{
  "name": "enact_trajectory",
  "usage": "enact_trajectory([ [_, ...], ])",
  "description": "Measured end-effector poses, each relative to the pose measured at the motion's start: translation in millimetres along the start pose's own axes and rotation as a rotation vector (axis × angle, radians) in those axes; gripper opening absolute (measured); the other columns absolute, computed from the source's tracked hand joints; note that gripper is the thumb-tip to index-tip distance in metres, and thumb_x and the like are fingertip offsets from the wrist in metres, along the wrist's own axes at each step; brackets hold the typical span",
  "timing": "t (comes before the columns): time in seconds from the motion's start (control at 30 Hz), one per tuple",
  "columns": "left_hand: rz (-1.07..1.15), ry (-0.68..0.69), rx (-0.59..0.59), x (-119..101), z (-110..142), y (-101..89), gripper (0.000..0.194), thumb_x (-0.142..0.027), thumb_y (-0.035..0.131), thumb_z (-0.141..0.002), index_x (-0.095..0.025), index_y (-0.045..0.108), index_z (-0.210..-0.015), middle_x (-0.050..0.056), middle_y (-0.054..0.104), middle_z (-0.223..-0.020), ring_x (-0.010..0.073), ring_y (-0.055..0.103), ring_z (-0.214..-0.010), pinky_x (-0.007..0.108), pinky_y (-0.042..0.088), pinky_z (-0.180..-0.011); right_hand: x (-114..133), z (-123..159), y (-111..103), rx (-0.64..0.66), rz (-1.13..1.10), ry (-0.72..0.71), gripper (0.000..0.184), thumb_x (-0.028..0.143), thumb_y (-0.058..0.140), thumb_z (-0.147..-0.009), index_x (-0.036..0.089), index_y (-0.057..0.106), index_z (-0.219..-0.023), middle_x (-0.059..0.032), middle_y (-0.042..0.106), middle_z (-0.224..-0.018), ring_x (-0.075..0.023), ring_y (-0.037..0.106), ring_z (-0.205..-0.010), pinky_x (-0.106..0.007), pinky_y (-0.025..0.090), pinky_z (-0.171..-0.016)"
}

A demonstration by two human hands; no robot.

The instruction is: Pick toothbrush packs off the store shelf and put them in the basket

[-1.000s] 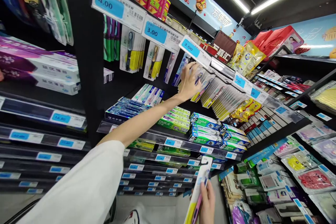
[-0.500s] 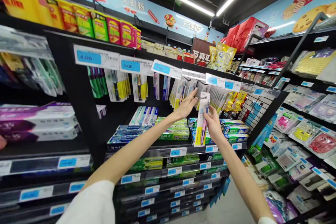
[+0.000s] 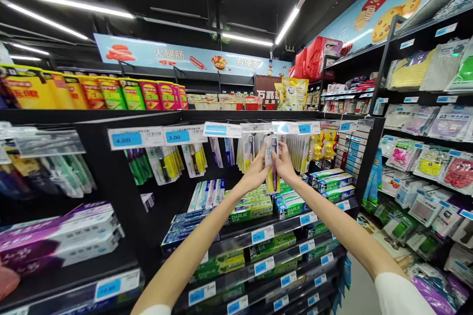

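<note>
A packaged toothbrush (image 3: 274, 179) with a purple handle on a white and yellow card hangs upright between my two hands, just in front of the hook row. My left hand (image 3: 257, 169) has its fingers closed at the card's left edge. On the other edge, my right hand (image 3: 284, 163) grips the pack with thumb and fingers. Fingers cover part of the card, and whether its top is on a hook I cannot tell. Similar toothbrush packs (image 3: 245, 151) hang just left of my hands, and more carded packs (image 3: 297, 150) hang to the right.
Green toothpaste boxes (image 3: 247, 211) lie on the shelf below my hands. Price labels (image 3: 222, 130) line the rail above. Yellow duck-shaped packs (image 3: 323, 146) hang farther right. A side rack (image 3: 436, 157) holds bagged goods. A pinkish rounded shape (image 3: 8, 280) at the lower left is unclear.
The toothbrush pack has moved left and in toward the hook row with my right hand. My left hand has come from the hanging packs onto its left edge. The view has levelled.
</note>
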State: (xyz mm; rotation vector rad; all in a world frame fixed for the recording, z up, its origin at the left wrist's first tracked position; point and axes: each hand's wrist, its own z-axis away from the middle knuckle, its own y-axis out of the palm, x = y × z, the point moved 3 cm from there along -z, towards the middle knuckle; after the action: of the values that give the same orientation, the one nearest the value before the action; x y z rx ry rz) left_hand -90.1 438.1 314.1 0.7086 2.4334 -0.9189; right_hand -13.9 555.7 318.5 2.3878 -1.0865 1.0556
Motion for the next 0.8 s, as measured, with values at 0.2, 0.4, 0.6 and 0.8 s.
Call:
enact_trajectory([
  [0.2, -0.028, -0.058, -0.019, 11.9, 8.0, 0.0, 0.08, -0.026, 0.06, -0.089, -0.033, 0.027, -0.161, 0.009, 0.031, -0.168, 0.0352, 0.024, -0.157, 0.061, 0.028, -0.126, -19.5, -20.1, 9.4, -0.031, 0.136, 0.117, 0.04, 0.037, 0.052, -0.096, 0.026, 0.045, -0.134, -0.0046, 0.075, -0.103, -0.0232, 0.071, -0.093, -0.036, 0.055, -0.082],
  [0.4, -0.213, -0.056, -0.039, 2.1, 32.0, 11.0, 0.054, -0.022, 0.054, -0.092, -0.025, 0.051, -0.145, 0.013, 0.027, -0.167, 0.0355, 0.017, -0.159, 0.06, 0.027, -0.127, -38.9, -44.9, 12.4, -0.064, 0.384, 0.106, 0.031, 0.03, 0.053, -0.097, 0.025, 0.05, -0.128, -0.0082, 0.071, -0.12, -0.0255, 0.066, -0.111, -0.038, 0.049, -0.096],
  [0.6, -0.417, 0.379, 0.308, -66.9, 114.9, 15.0, 0.045, -0.016, 0.053, -0.093, -0.03, 0.06, -0.136, 0.01, 0.045, -0.159, 0.0275, 0.048, -0.144, 0.049, 0.05, -0.115, -63.3, -58.6, 21.8, -0.07, 0.44, 0.137, 0.013, 0.033, 0.047, -0.099, 0.024, 0.053, -0.093, -0.0129, 0.069, -0.101, -0.032, 0.064, -0.098, -0.043, 0.047, -0.088],
  [0.8, -0.654, 0.84, 0.547, -108.7, 201.4, 27.0, 0.02, -0.028, 0.055, -0.102, -0.028, 0.069, -0.117, 0.0, 0.073, -0.132, 0.0134, 0.07, -0.109, 0.024, 0.061, -0.076, -83.3, -65.8, 38.8, -0.065, 0.397, 0.144, 0.02, 0.039, 0.042, -0.101, 0.027, 0.047, -0.085, -0.0087, 0.065, -0.084, -0.0298, 0.063, -0.083, -0.04, 0.046, -0.079],
])
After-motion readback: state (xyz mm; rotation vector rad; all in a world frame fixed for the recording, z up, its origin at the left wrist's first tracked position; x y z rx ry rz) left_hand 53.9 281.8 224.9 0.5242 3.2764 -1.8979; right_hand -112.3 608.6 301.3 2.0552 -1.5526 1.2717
